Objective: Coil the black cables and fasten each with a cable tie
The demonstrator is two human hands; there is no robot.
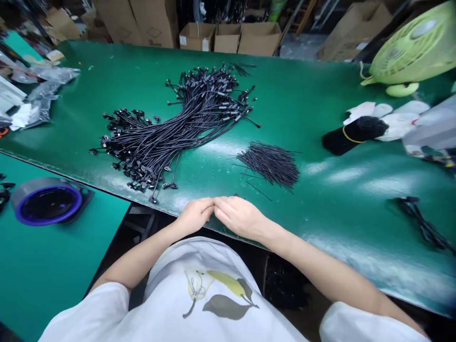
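Note:
My left hand (195, 214) and my right hand (239, 216) meet at the near edge of the green table (320, 118), fingertips touching in a pinch. Whatever sits between the fingers is hidden. Just beyond my right hand lies a loose pile of thin black ties (270, 164). Farther back on the left spreads a big bundle of black cables with connectors (171, 128).
A black bunch bound with a yellow band (352, 135) lies at right beside white bags (399, 118) and a green fan (413, 47). One coiled black cable (423, 225) rests far right. A purple-rimmed tape roll (48, 202) sits on the left table. Cardboard boxes (228, 37) stand behind.

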